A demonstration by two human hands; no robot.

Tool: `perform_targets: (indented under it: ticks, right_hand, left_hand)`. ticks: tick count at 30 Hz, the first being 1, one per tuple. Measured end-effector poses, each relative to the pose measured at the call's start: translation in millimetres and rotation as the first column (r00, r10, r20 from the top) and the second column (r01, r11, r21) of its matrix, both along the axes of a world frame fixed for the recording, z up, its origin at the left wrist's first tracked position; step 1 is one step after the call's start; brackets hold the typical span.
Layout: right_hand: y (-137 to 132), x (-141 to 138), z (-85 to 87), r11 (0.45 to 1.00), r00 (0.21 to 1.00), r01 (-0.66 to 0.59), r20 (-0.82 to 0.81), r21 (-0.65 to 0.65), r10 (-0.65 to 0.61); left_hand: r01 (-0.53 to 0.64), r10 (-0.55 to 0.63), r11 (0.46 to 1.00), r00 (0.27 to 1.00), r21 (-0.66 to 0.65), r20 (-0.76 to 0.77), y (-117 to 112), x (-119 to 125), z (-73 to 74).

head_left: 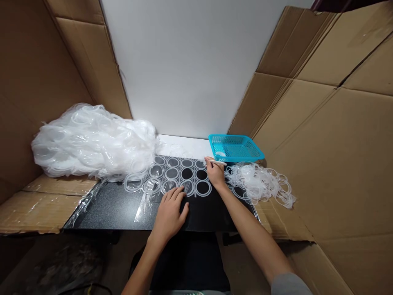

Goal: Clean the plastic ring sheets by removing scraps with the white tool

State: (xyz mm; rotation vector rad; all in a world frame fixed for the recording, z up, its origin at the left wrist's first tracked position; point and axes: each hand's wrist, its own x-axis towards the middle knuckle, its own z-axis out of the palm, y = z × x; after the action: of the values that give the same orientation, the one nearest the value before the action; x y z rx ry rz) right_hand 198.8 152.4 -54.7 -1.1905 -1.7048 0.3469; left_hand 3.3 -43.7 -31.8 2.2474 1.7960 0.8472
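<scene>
A sheet of joined translucent rings lies on a black tabletop. My left hand lies flat on the sheet's near edge, fingers stretched out and pressing it down. My right hand rests at the sheet's far right corner, fingers closed round a thin white stick-like tool whose kind I cannot make out. Its tip is at the rings in the back row.
A big heap of translucent ring sheets fills the left. Loose single rings are piled at the right. A turquoise mesh basket stands behind them. Cardboard walls enclose both sides, a white wall the back.
</scene>
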Motion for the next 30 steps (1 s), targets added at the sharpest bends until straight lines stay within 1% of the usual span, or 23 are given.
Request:
perform_targets:
  ticks: [2, 3, 4, 6, 7, 9, 10, 12, 15, 17, 19, 24, 30]
  right_hand:
    - [0, 6, 3.7, 1.000, 1.000, 0.010, -0.018, 0.000, -0.010]
    - [-2, 9, 7.3, 1.000, 1.000, -0.007, -0.024, -0.003, 0.007]
    - [-5, 11, 12.0, 0.999, 0.999, -0.048, -0.021, -0.009, 0.048]
    - [-17, 14, 23.2, 0.981, 0.981, -0.191, 0.015, -0.040, 0.191]
    - [-25, 14, 28.7, 0.958, 0.958, -0.280, 0.045, -0.069, 0.283]
    - [-45, 9, 36.7, 0.888, 0.886, -0.434, 0.103, -0.153, 0.451]
    - [-55, 6, 38.4, 0.851, 0.848, -0.487, 0.125, -0.198, 0.515]
    - [-72, -3, 37.4, 0.807, 0.811, -0.533, 0.117, -0.254, 0.573]
    - [-84, -12, 30.2, 0.783, 0.817, -0.554, -0.003, -0.282, 0.577]
    - [-85, -14, 26.6, 0.763, 0.811, -0.573, -0.075, -0.300, 0.580]
    - [-82, -14, 25.6, 0.747, 0.804, -0.586, -0.107, -0.314, 0.585]
    - [-80, -10, 27.3, 0.751, 0.808, -0.577, -0.096, -0.322, 0.581]
    - [-82, -10, 24.7, 0.760, 0.817, -0.560, -0.069, -0.329, 0.572]
  left_hand:
    - [0.004, -0.004, 1.000, 1.000, 0.010, 0.012, 0, -1, -0.6]
    - [0.007, -0.007, 1.000, 1.000, 0.019, 0.020, 0, -1, -0.7]
    - [0.009, -0.010, 1.000, 0.999, 0.030, 0.031, -1, -1, -0.6]
    - [-0.002, -0.001, 0.998, 0.998, 0.055, 0.063, -3, -2, 0.3]
    - [-0.014, 0.009, 0.998, 0.997, 0.065, 0.078, -4, -2, 0.9]
    - [-0.031, 0.024, 0.997, 0.995, 0.077, 0.093, -6, -2, 2.5]
    - [-0.028, 0.022, 0.997, 0.996, 0.074, 0.086, -7, -2, 3.4]
    - [0.001, -0.004, 0.998, 0.999, 0.057, 0.051, -8, -1, 5.1]
    - [0.041, -0.041, 0.999, 0.999, 0.032, -0.001, -8, 0, 6.9]
    - [0.045, -0.045, 0.999, 0.999, 0.028, -0.010, -8, 0, 7.5]
    - [0.047, -0.047, 0.999, 0.999, 0.025, -0.008, -8, 0, 7.8]
    - [0.052, -0.052, 0.998, 0.999, 0.026, -0.007, -8, 1, 8.4]
    - [0.067, -0.067, 0.998, 0.998, 0.018, -0.008, -8, 2, 9.0]
